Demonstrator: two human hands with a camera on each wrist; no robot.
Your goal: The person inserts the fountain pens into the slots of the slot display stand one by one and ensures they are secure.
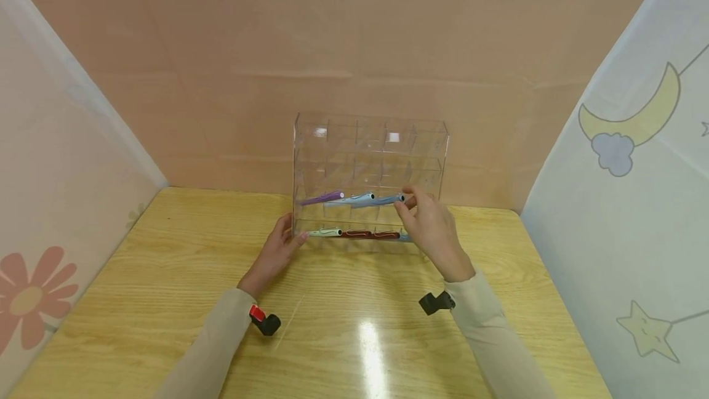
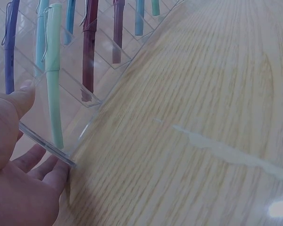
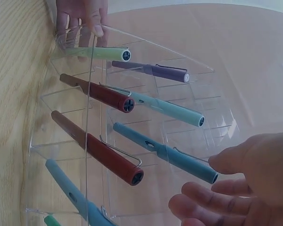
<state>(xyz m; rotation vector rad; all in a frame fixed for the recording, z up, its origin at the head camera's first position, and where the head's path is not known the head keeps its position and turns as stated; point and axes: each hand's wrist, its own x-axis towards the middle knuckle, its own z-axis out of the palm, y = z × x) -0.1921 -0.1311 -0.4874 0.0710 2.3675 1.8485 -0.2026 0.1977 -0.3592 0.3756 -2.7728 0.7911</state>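
A clear pen rack (image 1: 370, 159) with rows of compartments stands on the table. My left hand (image 1: 275, 251) grips its left side, thumb in front and fingers round the edge. My right hand (image 1: 434, 226) is at the cap end of a blue pen (image 3: 172, 155), thumb and fingers spread apart around that end. Along the same row lean a light blue pen (image 3: 172, 111) and a purple pen (image 3: 167, 73). In the row below stand a mint green pen (image 2: 53, 75), two dark red pens (image 3: 106, 155), another blue pen (image 3: 70, 188) and a green pen (image 3: 51, 220), partly cut off.
The wooden table (image 1: 321, 325) reaches back to an orange-brown cloth wall (image 1: 221, 79). Printed cloth walls (image 1: 637, 233) flank it on both sides. The rack's two upper rows show no pens. Each wrist wears a small black camera (image 1: 269, 324).
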